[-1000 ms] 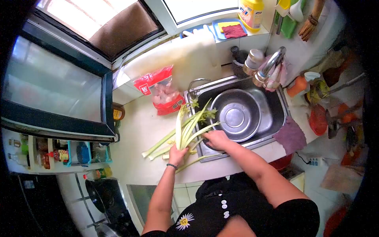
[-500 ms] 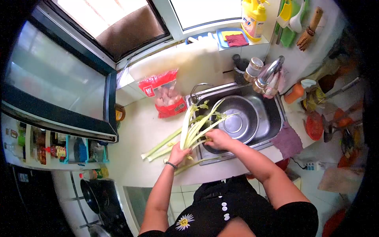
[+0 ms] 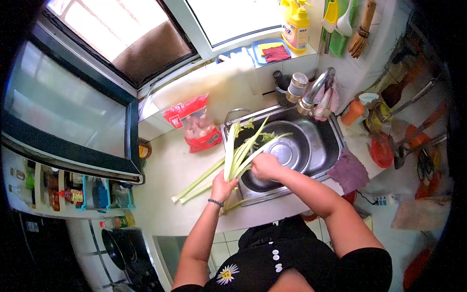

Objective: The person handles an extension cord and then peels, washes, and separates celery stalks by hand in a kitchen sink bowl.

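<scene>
My left hand (image 3: 224, 188) is wrapped round a bunch of pale green celery stalks (image 3: 228, 158) at the counter's edge by the sink. The leafy ends lean over the sink's left side. My right hand (image 3: 265, 167) is closed beside the stalks, above the sink's near left corner; what its fingers hold, if anything, is hidden. More stalks (image 3: 197, 187) lie on the counter left of my left hand. In the sink (image 3: 323, 138) sits a round metal basin (image 3: 302, 146), partly behind the celery leaves.
A red and clear bag (image 3: 197, 124) of pale pieces lies behind the celery. The faucet (image 3: 322, 82) rises behind the sink. A purple cloth (image 3: 348, 170) hangs over the sink's right corner. An open window pane (image 3: 73, 102) juts in at left.
The view has shifted slightly. My left hand keeps hold of the celery, while my right hand has moved a little beside the stalks, its fingers now less visible.
</scene>
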Demonstrator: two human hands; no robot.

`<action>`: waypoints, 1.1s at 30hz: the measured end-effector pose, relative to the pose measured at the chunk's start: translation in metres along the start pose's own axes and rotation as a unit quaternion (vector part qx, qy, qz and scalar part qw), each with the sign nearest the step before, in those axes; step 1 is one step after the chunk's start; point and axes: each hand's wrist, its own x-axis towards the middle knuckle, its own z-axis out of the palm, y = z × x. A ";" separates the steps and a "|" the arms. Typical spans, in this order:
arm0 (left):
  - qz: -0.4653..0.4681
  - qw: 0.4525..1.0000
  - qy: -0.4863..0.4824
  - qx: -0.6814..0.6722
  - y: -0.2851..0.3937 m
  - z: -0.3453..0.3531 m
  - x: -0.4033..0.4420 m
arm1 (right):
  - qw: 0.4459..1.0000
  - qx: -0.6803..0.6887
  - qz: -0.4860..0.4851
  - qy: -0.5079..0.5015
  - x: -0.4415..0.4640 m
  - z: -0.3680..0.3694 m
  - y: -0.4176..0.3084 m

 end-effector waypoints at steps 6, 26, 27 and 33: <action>0.003 0.999 -0.005 0.040 0.004 -0.008 -0.006 | 0.993 -0.008 0.115 -0.008 0.000 0.024 0.034; -0.043 0.971 -0.095 -0.216 -0.010 -0.050 -0.015 | 0.984 0.064 -0.106 0.128 -0.015 0.019 0.009; -0.038 0.973 -0.094 -0.208 -0.009 -0.050 -0.015 | 0.984 0.064 -0.107 0.125 -0.016 0.018 0.007; -0.042 0.977 -0.069 -0.197 -0.017 -0.053 -0.014 | 0.882 0.297 0.261 0.256 0.005 0.049 0.066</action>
